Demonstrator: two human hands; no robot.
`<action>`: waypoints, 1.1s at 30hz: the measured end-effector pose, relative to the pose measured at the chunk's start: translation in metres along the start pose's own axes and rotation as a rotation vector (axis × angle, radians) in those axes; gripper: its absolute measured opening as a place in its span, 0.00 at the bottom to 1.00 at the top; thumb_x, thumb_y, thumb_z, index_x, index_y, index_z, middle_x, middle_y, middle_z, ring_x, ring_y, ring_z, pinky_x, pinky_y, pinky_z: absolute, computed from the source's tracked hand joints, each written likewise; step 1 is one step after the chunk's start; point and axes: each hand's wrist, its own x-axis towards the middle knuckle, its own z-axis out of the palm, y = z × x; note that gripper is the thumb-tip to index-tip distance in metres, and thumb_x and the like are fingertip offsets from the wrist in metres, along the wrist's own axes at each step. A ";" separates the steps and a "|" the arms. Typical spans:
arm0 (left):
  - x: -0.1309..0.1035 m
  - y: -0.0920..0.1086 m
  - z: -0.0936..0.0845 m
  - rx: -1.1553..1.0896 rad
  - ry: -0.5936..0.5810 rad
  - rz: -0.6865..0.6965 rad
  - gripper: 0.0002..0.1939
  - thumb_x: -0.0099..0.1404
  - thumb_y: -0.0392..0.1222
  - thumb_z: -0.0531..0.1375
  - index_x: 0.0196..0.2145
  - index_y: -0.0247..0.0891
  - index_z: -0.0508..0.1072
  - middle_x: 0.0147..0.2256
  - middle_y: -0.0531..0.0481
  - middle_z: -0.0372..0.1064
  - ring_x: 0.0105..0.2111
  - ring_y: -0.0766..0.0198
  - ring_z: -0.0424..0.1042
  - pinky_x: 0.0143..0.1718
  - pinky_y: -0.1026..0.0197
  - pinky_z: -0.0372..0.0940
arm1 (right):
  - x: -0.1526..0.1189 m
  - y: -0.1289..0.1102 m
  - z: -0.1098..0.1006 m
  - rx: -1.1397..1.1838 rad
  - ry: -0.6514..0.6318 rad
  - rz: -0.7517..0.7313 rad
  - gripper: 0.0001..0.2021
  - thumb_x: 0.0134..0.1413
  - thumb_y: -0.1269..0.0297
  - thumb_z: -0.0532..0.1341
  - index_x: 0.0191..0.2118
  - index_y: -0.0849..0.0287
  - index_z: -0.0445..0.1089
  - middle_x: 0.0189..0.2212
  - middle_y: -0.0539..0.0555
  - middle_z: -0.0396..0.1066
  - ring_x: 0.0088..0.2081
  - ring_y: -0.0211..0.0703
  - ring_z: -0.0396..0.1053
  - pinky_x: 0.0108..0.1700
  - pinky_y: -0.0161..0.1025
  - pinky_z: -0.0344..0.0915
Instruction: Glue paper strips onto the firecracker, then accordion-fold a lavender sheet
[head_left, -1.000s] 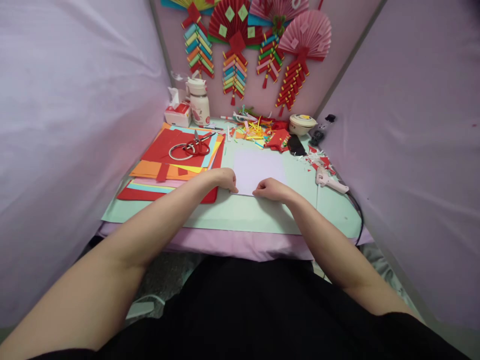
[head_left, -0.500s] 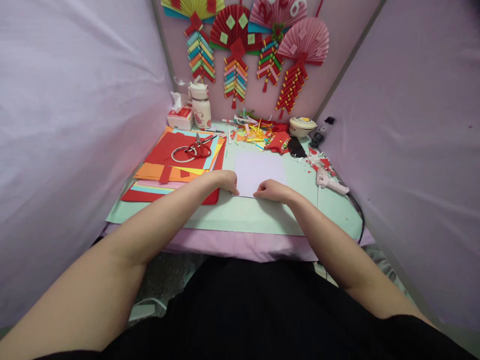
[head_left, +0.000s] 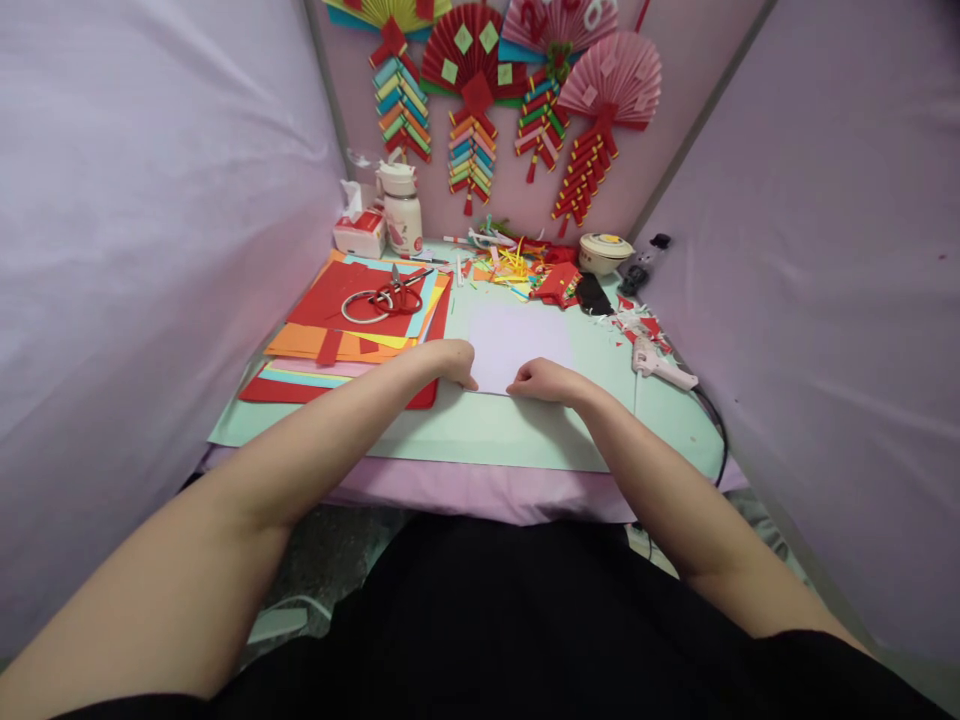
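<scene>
A pale lilac sheet of paper [head_left: 517,335] lies flat on the mint-green table mat [head_left: 480,435] in front of me. My left hand [head_left: 456,362] pinches the near edge of the sheet at its left corner, fingers closed. Further right along the same edge, my right hand [head_left: 541,382] is closed too, thumb and fingertips gripping the paper. Left of the sheet is a stack of coloured paper [head_left: 315,292] in red, orange, yellow, blue and pink. Scissors with red handles [head_left: 405,297] rest on top of it, beside a pale ring [head_left: 361,307].
At the back stand a tissue box [head_left: 360,235], a bottle [head_left: 403,215], paper scraps [head_left: 510,265] and a lidded bowl [head_left: 604,252]. A black phone [head_left: 594,295] and a glue gun [head_left: 664,365] with its cord lie on the right. Paper fan decorations [head_left: 611,80] hang on the back wall.
Both hands stay at the paper's near edge, nearly still. The view has shifted very slightly; nothing was picked up or let go.
</scene>
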 end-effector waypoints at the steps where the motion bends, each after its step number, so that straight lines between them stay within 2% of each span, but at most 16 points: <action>1: -0.001 0.000 0.000 0.002 0.001 0.002 0.27 0.58 0.54 0.61 0.49 0.32 0.76 0.45 0.38 0.75 0.44 0.50 0.72 0.43 0.60 0.65 | 0.000 0.000 0.000 -0.005 0.001 -0.005 0.10 0.48 0.58 0.64 0.33 0.59 0.74 0.32 0.52 0.74 0.30 0.38 0.67 0.28 0.32 0.58; 6: -0.001 0.001 0.001 0.016 -0.009 0.004 0.27 0.59 0.53 0.60 0.49 0.31 0.76 0.47 0.36 0.74 0.45 0.50 0.73 0.44 0.60 0.65 | -0.002 -0.001 0.000 -0.011 0.006 -0.002 0.10 0.48 0.58 0.64 0.33 0.59 0.75 0.32 0.52 0.75 0.30 0.38 0.67 0.28 0.32 0.58; 13: 0.004 -0.001 0.005 0.006 -0.007 -0.002 0.26 0.59 0.53 0.60 0.48 0.31 0.77 0.45 0.35 0.75 0.44 0.48 0.73 0.43 0.59 0.65 | -0.001 0.000 -0.001 -0.009 -0.004 -0.001 0.11 0.48 0.57 0.64 0.34 0.59 0.74 0.33 0.53 0.75 0.31 0.38 0.68 0.28 0.32 0.58; 18: 0.005 -0.004 0.008 -0.008 0.008 0.018 0.26 0.58 0.55 0.60 0.48 0.34 0.77 0.45 0.38 0.75 0.44 0.51 0.73 0.41 0.62 0.65 | -0.001 -0.001 -0.001 -0.017 -0.007 -0.004 0.11 0.48 0.57 0.64 0.35 0.59 0.75 0.34 0.53 0.75 0.32 0.39 0.68 0.29 0.32 0.58; 24: 0.000 -0.004 -0.001 -0.001 0.007 -0.035 0.28 0.55 0.55 0.64 0.47 0.32 0.77 0.45 0.36 0.75 0.46 0.47 0.72 0.43 0.59 0.64 | -0.005 -0.005 -0.003 -0.011 -0.003 0.002 0.10 0.49 0.58 0.63 0.34 0.60 0.75 0.33 0.54 0.75 0.31 0.39 0.68 0.28 0.32 0.58; 25: -0.002 -0.002 -0.001 0.005 0.047 -0.056 0.28 0.55 0.55 0.65 0.47 0.32 0.77 0.45 0.36 0.74 0.46 0.46 0.71 0.44 0.59 0.64 | -0.005 -0.005 -0.003 -0.009 -0.006 0.002 0.10 0.49 0.59 0.63 0.34 0.60 0.75 0.32 0.54 0.75 0.31 0.39 0.68 0.28 0.32 0.58; 27: -0.004 0.007 0.005 -0.015 0.226 -0.059 0.25 0.57 0.53 0.63 0.48 0.33 0.76 0.46 0.36 0.73 0.49 0.47 0.70 0.47 0.58 0.64 | -0.006 -0.006 -0.003 -0.012 -0.005 0.004 0.09 0.49 0.60 0.64 0.34 0.60 0.74 0.32 0.53 0.74 0.30 0.38 0.67 0.28 0.31 0.57; 29: -0.003 0.021 0.022 -0.110 0.510 0.042 0.22 0.66 0.48 0.56 0.52 0.33 0.72 0.50 0.37 0.71 0.53 0.51 0.67 0.52 0.57 0.61 | -0.006 -0.005 -0.004 -0.028 0.008 -0.003 0.09 0.50 0.60 0.63 0.34 0.60 0.74 0.31 0.53 0.74 0.30 0.37 0.66 0.28 0.31 0.56; 30: -0.003 0.029 0.033 -0.175 0.583 0.111 0.22 0.68 0.45 0.52 0.55 0.33 0.68 0.53 0.38 0.68 0.55 0.54 0.66 0.55 0.58 0.59 | -0.006 -0.005 -0.003 -0.041 0.011 -0.013 0.09 0.50 0.60 0.63 0.33 0.61 0.74 0.30 0.52 0.74 0.29 0.37 0.66 0.28 0.31 0.56; 31: -0.001 0.037 0.045 -0.224 0.613 0.182 0.24 0.69 0.44 0.50 0.60 0.32 0.63 0.57 0.38 0.65 0.57 0.56 0.64 0.57 0.58 0.58 | -0.005 -0.005 -0.003 -0.051 0.011 -0.029 0.10 0.51 0.60 0.63 0.33 0.61 0.74 0.29 0.52 0.73 0.29 0.37 0.65 0.28 0.31 0.56; 33: 0.001 0.050 0.068 -0.248 0.572 0.253 0.31 0.69 0.46 0.50 0.65 0.31 0.53 0.64 0.37 0.54 0.63 0.55 0.56 0.61 0.55 0.52 | -0.004 -0.003 -0.003 -0.057 0.000 -0.068 0.10 0.53 0.60 0.61 0.31 0.62 0.74 0.27 0.51 0.72 0.28 0.35 0.63 0.29 0.31 0.55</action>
